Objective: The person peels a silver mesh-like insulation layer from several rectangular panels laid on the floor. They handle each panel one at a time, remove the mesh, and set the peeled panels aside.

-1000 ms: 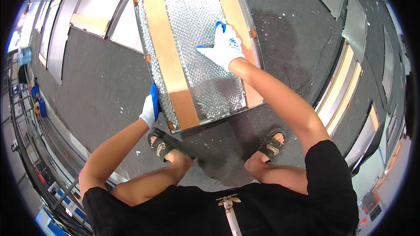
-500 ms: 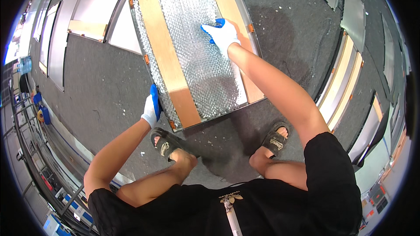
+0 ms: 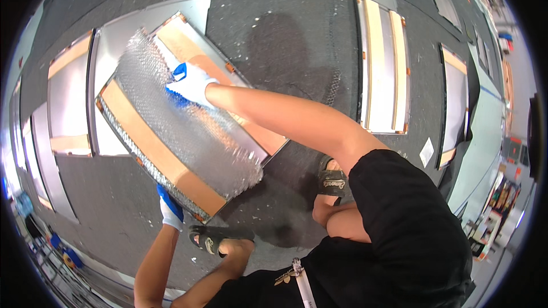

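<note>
- Head view: one framed metal panel (image 3: 206,45), set aslant left of centre on the dark floor (image 3: 308,17), its near corner toward the wearer's feet.
- Two tan wooden strips, lengthwise on that panel: left strip (image 3: 165,145), right strip (image 3: 182,45).
- One silvery honeycomb-textured sheet (image 3: 188,131), lying between the strips, bulging in the middle, its far end skewed left.
- Right hand (image 3: 194,85), white glove with blue fingers: at the sheet's right edge, fingers bent; cannot tell whether they pinch it.
- Left hand (image 3: 171,208), matching glove: at the panel's near left edge, fingers along the side; cannot tell whether they grasp it.
- One orange clip (image 3: 229,67), on the panel's far right edge.
- One two-strip panel (image 3: 386,74), on the floor, right.
- One silvery panel (image 3: 71,100), wooden strip at each end, left.
- Two dark sandals (image 3: 333,182), worn, near side.
</note>
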